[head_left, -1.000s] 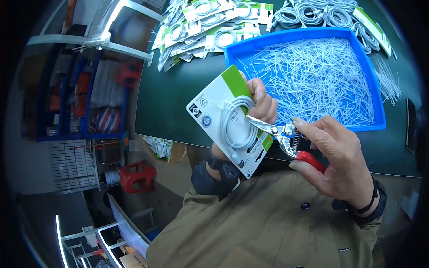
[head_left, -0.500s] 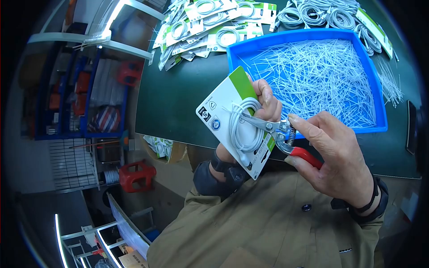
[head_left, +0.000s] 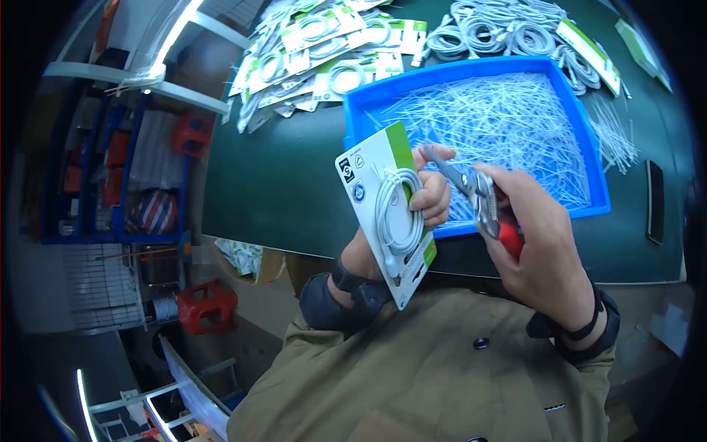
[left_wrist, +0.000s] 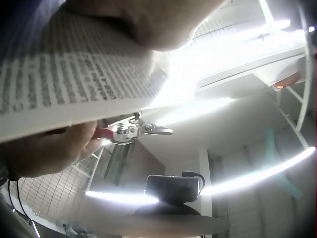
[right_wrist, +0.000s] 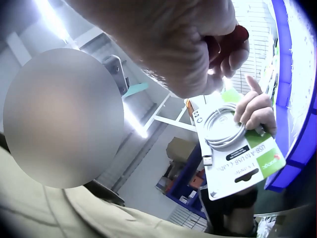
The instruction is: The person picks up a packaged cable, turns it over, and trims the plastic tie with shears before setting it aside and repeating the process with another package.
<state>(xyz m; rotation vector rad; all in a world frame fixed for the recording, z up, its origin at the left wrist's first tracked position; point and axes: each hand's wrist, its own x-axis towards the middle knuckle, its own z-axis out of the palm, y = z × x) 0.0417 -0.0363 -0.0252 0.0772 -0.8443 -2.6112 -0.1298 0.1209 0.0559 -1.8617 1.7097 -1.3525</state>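
My left hand (head_left: 433, 199) grips the edge of a white and green cable card (head_left: 366, 193), its fingers curled over the front. A coiled white USB cable (head_left: 385, 214) is fastened on the card, and in the right wrist view the print reads USB-A to USB-C cable. My right hand (head_left: 543, 232) holds hand pruners (head_left: 480, 193) with red handles and a spring. Their metal blades point up and left, beside the left hand and apart from the coil. From the left wrist, the back of the card (left_wrist: 94, 74) shows dense text, with the pruners (left_wrist: 131, 131) beyond it.
A blue tray (head_left: 600, 166) full of thin white ties stands behind the hands. Carded cables (head_left: 324, 33) are piled at the back left, loose coiled cables (head_left: 530, 38) at the back right. Loose ties (head_left: 615, 136) and a dark phone-like slab (head_left: 655, 202) lie right of the tray.
The pruners' blades have come out from the coil and moved up and right, away from the card. The card has turned more edge-on. The whole head view has shifted slightly.
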